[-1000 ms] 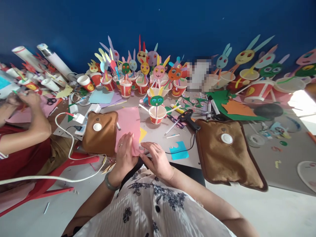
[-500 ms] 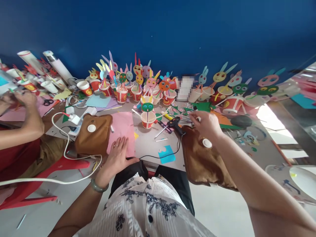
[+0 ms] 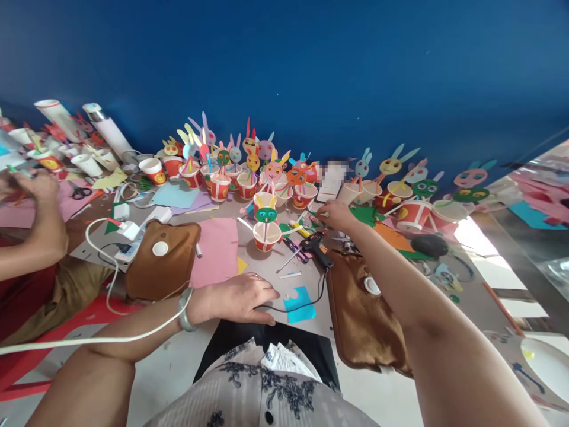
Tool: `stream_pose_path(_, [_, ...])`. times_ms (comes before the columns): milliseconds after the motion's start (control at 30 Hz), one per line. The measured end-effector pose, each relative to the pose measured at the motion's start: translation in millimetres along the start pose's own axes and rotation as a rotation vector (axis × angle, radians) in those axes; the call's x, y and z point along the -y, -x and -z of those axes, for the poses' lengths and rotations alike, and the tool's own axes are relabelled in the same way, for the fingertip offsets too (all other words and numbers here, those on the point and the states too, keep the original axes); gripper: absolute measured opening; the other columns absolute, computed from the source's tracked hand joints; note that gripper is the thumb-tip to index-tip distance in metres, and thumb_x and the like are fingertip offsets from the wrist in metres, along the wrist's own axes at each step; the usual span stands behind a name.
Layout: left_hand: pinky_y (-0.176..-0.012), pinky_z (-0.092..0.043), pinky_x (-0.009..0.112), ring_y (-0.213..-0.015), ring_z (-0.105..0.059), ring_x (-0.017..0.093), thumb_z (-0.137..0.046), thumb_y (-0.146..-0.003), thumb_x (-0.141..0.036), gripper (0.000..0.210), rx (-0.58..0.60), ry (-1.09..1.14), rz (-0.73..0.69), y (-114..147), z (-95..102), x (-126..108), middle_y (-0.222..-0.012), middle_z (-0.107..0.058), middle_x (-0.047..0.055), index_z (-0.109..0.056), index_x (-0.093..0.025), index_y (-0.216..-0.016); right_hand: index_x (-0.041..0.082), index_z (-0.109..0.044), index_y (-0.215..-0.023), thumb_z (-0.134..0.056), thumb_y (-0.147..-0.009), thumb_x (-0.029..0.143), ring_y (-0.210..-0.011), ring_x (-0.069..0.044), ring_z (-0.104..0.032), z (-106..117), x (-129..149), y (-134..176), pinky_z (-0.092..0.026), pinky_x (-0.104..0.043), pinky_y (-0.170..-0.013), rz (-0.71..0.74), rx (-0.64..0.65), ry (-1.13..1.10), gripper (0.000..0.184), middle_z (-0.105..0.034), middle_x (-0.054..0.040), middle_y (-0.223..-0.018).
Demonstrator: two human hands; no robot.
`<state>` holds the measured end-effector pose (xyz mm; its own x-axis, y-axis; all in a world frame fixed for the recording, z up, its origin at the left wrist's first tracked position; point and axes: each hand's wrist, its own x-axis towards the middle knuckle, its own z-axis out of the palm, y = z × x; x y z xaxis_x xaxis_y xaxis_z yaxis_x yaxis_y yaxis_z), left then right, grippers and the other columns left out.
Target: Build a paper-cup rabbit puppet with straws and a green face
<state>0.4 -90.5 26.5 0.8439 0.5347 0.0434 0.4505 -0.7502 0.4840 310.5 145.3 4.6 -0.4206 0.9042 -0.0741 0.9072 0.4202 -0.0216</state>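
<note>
Right hand point(image 3: 335, 216) at the far scraps point(image 3: 313, 220), left hand point(image 3: 240, 296) at the near edge.
The left fingers point(image 3: 268, 292) are loosely parted, just beside the blue paper point(image 3: 300, 306); whether the right fingers point(image 3: 325, 214) hold anything, I cannot tell. The pink paper point(image 3: 217, 249) lies left of the cup point(image 3: 267, 239) on the worktop point(image 3: 262, 262), the glue gun point(image 3: 317, 249) right of it.

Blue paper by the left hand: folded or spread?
Spread. The blue paper lies flat on the table, its notched edge in view and no fold showing; a black cord crosses it.
</note>
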Motion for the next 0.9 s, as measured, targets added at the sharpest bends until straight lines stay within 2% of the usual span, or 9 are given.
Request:
stream_pose_path(67, [-0.069,-0.047,0.031,-0.078,-0.068,0.021,-0.06,-0.093,-0.053,0.036,0.059,-0.011,-0.079,-13.5,9.6,6.9,-0.087,-0.072,0.006,-0.067,-0.019,-0.103,0.018,-0.08,-0.108,-0.061,-0.09,0.021,-0.102,-0.026,-0.06,-1.3,-0.3,-6.8,-0.039,-0.032,-0.083,0.019,0.027,0.015,0.027,-0.07,-0.0149,-0.104])
stream_pose_path(167, [-0.066,-0.046,0.031,-0.078,-0.069,0.02,-0.062,-0.094,-0.043,0.026,0.111,-0.025,-0.157,-30.8,16.6,17.6,-0.087,-0.073,0.006,-0.068,-0.018,-0.102,0.019,-0.079,-0.111,-0.063,-0.091,0.027,-0.102,-0.025,-0.059,-2.4,-0.1,-13.1,-0.038,-0.03,-0.08,0.038,0.059,0.029,0.027,-0.069,-0.0152,-0.107])
stream_pose_path(300, [-0.062,-0.043,0.032,-0.071,-0.067,0.019,-0.061,-0.095,-0.036,0.019,0.133,-0.028,-0.205,-45.2,6.7,38.3,-0.08,-0.072,0.004,-0.067,-0.019,-0.086,0.02,-0.078,-0.109,-0.06,-0.094,0.035,-0.106,-0.026,-0.059,-4.4,0.1,-15.8,-0.037,-0.029,-0.08,0.059,0.098,0.043,0.028,-0.068,-0.0144,-0.108])
stream_pose_path(467, [-0.065,-0.046,0.029,-0.074,-0.069,0.017,-0.061,-0.094,-0.033,0.017,0.001,0.169,-0.243,-50.0,-17.6,66.6,-0.085,-0.074,0.005,-0.068,-0.019,-0.087,0.019,-0.074,-0.11,-0.057,-0.094,0.032,-0.108,-0.029,-0.058,-7.2,-0.4,-17.3,-0.039,-0.033,-0.083,0.067,0.136,0.066,0.027,-0.067,-0.0155,-0.11])
stream_pose_path(600, [-0.065,-0.046,0.027,-0.073,-0.069,0.015,-0.059,-0.093,-0.03,0.015,-0.119,0.266,-0.219,-48.5,-28.0,76.0,-0.083,-0.075,0.005,-0.069,-0.018,-0.091,0.018,-0.073,-0.106,-0.055,-0.094,0.03,-0.106,-0.031,-0.06,-6.6,1.1,-19.3,-0.04,-0.035,-0.083,0.05,0.179,0.079,0.025,-0.067,-0.0167,-0.109])
stream_pose_path(767, [-0.061,-0.044,0.028,-0.069,-0.067,0.014,-0.057,-0.093,-0.025,0.015,-0.222,0.175,-0.274,-44.5,-30.8,76.9,-0.078,-0.074,0.004,-0.067,-0.017,-0.087,0.02,-0.069,-0.12,-0.057,-0.093,0.03,-0.11,-0.03,-0.06,-1.8,3.4,-21.9,-0.039,-0.034,-0.081,0.042,0.209,0.099,0.031,-0.065,-0.016,-0.115])
stream_pose_path(900, [-0.057,-0.041,0.029,-0.061,-0.063,0.012,-0.053,-0.096,-0.025,0.019,-0.28,0.038,-0.344,-43.4,-29.5,77.6,-0.073,-0.071,0.003,-0.066,-0.017,-0.084,0.02,-0.071,-0.11,-0.058,-0.092,0.03,-0.107,-0.029,-0.061,0.1,4.8,-24.6,-0.037,-0.033,-0.077,0.055,0.241,0.129,0.025,-0.066,-0.0153,-0.113])
